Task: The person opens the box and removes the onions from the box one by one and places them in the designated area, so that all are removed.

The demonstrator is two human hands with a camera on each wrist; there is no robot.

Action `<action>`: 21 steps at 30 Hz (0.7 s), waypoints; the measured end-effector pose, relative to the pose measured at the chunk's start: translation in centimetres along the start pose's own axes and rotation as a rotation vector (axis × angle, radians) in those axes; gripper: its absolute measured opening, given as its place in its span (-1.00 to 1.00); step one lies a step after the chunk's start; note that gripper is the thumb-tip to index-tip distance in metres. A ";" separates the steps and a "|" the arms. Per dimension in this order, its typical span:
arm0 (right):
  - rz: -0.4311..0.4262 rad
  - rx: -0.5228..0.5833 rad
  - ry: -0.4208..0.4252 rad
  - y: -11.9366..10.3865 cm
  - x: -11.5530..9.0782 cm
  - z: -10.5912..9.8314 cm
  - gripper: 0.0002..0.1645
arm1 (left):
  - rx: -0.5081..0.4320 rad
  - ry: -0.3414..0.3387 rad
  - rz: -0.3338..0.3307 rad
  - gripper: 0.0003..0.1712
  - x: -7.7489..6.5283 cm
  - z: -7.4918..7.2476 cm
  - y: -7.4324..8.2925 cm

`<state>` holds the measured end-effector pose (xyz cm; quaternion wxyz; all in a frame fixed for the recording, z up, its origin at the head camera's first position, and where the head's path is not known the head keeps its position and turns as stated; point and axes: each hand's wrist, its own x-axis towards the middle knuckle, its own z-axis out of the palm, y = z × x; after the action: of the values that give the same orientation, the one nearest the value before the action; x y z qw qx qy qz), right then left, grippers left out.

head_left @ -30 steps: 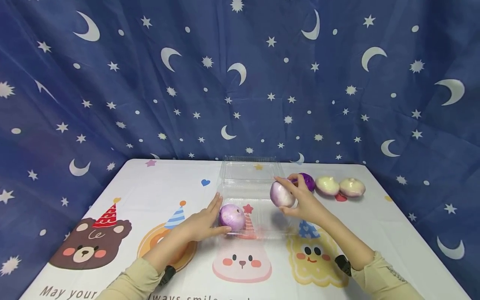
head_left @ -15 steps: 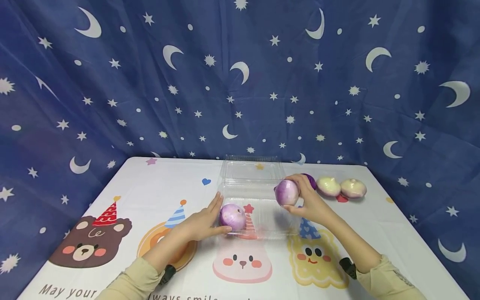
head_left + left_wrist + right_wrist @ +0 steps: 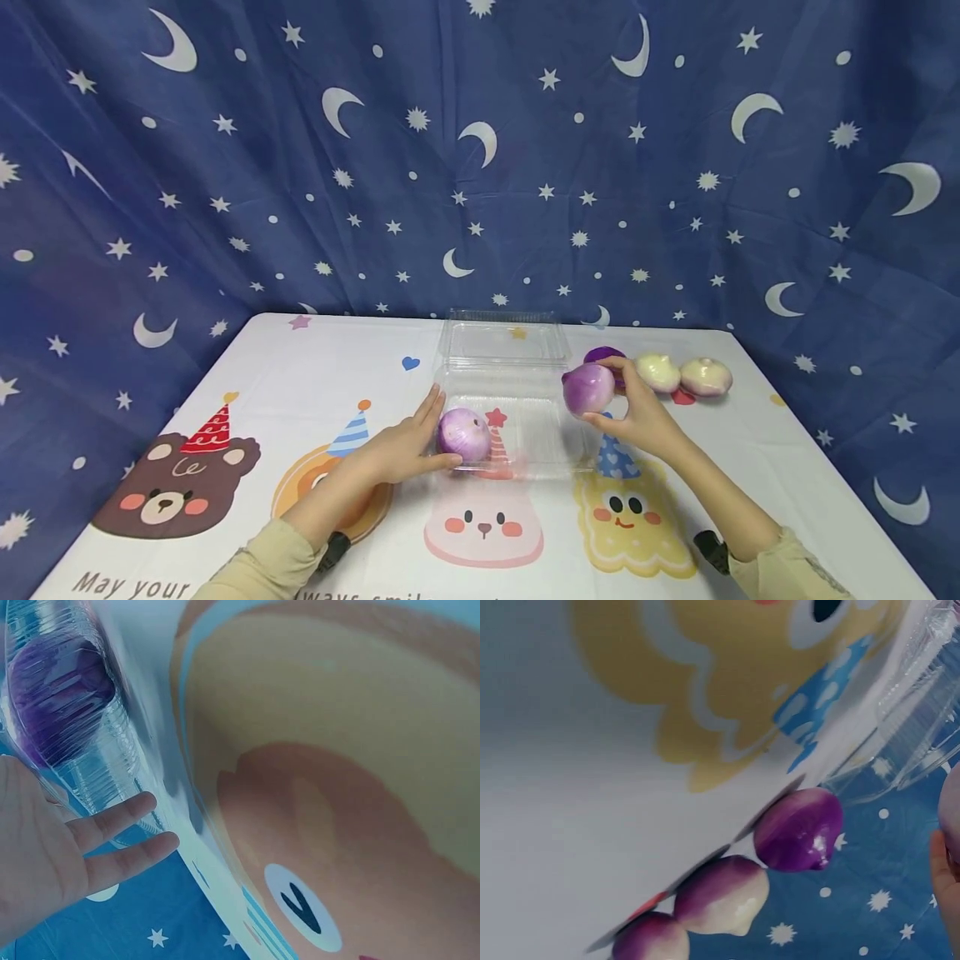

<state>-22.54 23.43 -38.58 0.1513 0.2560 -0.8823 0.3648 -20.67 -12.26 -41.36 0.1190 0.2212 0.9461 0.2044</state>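
A clear plastic clamshell box point(image 3: 536, 446) lies open mid-table with its lid point(image 3: 502, 340) folded back. One purple onion point(image 3: 463, 433) sits in its left front corner, seen through the ribbed wall point(image 3: 101, 772) as a purple onion point(image 3: 60, 690). My left hand point(image 3: 420, 433) rests straight-fingered against the box's left side, fingers point(image 3: 112, 821) flat on the wall. My right hand point(image 3: 622, 400) grips a purple-and-white onion point(image 3: 587, 388) in the air at the box's right edge. A fingertip point(image 3: 945, 877) shows at the frame's edge.
Right of the box lie a dark purple onion point(image 3: 602, 356) point(image 3: 799, 829) and two pale onions point(image 3: 657, 372) point(image 3: 705, 376), also pale onions point(image 3: 720, 892) point(image 3: 649, 941). A cartoon tablecloth point(image 3: 225, 400) covers the table; a starry blue curtain point(image 3: 480, 167) hangs close behind.
My right hand has shifted a little to the right with its onion, turning it, from over the box's right part to its right edge. The left hand has stayed put.
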 end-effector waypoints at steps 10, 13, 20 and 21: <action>0.089 0.065 0.075 0.9 -1.2 -0.6 -0.07 | -0.006 0.012 -0.011 0.18 -0.1 -0.2 0.3; 0.113 0.064 0.065 1.2 -1.5 -0.8 -0.05 | 0.005 0.011 -0.015 0.18 -0.1 -0.3 0.4; 0.104 0.050 0.066 1.8 -2.2 -1.3 -0.07 | 0.027 -0.010 -0.034 0.20 -0.1 -0.5 0.9; 0.092 0.042 0.071 1.9 -2.3 -1.3 -0.08 | 0.033 -0.017 -0.039 0.20 -0.1 -0.6 0.9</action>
<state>-21.61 26.29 -39.79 0.1602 0.2049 -0.8794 0.3988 -20.41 -11.76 -40.42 0.1274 0.2067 0.9524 0.1845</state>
